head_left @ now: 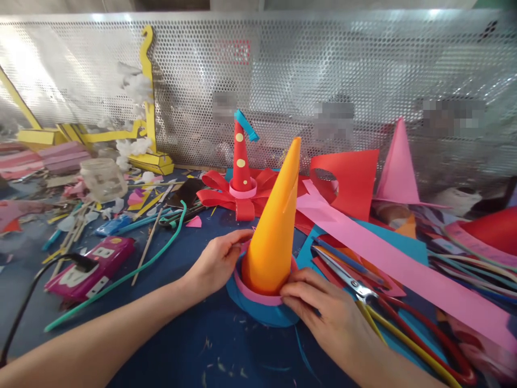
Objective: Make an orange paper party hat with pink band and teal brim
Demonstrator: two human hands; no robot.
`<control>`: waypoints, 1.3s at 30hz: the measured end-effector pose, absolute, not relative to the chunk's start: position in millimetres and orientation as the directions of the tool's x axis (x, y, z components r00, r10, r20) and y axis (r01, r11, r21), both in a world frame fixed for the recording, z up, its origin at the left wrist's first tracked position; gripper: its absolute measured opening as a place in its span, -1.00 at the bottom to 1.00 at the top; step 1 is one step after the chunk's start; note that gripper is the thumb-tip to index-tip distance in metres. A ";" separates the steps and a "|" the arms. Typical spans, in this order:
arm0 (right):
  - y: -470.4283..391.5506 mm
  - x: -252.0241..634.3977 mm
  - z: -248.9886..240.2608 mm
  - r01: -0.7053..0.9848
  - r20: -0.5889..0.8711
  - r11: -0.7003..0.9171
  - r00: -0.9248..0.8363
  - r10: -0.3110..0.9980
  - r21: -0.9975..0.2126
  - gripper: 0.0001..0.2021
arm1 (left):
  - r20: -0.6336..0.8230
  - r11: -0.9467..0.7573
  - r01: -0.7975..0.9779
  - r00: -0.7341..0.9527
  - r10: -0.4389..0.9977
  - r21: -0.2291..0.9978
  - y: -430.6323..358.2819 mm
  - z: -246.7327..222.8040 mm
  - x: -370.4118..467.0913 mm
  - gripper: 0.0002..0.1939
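So the cone [270, 242] is basically right between the hands, base down inside the pink band [258, 295], with the blue brim [266, 315] under that. Its long axis runs up from the base, tip leaning right. Left hand [216, 261] has its fingertips together on the band's left side, right hand [327, 304] has thumb and fingers pinched on its near right side. From the right fingers, the cone is just to the left and a bit far; they look like the nearer ones, imo. Scissors [363, 291] sit off to the right.
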State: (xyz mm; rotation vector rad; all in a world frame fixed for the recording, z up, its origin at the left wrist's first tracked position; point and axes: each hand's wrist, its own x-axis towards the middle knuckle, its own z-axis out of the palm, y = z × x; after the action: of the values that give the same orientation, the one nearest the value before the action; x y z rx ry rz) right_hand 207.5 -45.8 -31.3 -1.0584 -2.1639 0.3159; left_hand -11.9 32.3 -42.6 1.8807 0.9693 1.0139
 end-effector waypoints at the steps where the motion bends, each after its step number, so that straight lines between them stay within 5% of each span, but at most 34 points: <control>1: -46.1 207.2 -30.9 0.596 0.487 0.637 -0.419 0.766 -0.489 -0.83 | 0.285 -0.385 0.206 0.390 0.876 0.900 32.5 -43.8 -13.4 -0.52; 6: -46.9 206.3 -28.9 0.612 0.496 0.627 -0.399 0.771 -0.482 -0.85 | 0.233 -0.290 0.045 0.484 0.844 0.956 28.3 -42.3 -22.7 -0.34; 13: -47.9 208.5 -29.3 0.632 0.530 0.618 -0.360 0.768 -0.467 -0.85 | 0.244 -0.361 0.144 0.508 0.826 0.921 30.4 -39.3 -21.5 -0.58; 20: -47.3 206.4 -26.9 0.616 0.441 0.545 -0.331 0.834 -0.569 -0.85 | 0.299 -0.413 0.097 0.545 0.784 0.906 34.1 -42.5 -15.3 -0.59; 39: -47.5 206.4 -25.1 0.664 0.365 0.462 -0.291 0.884 -0.587 -0.84 | 0.204 -0.312 0.098 0.570 0.796 0.945 36.4 -40.0 -6.5 -0.61</control>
State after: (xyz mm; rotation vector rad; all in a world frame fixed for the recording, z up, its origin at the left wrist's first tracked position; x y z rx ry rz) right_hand 206.4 -47.5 -25.1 -1.2841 -2.0526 0.4277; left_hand -6.5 36.4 -40.0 1.7678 0.7390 0.8435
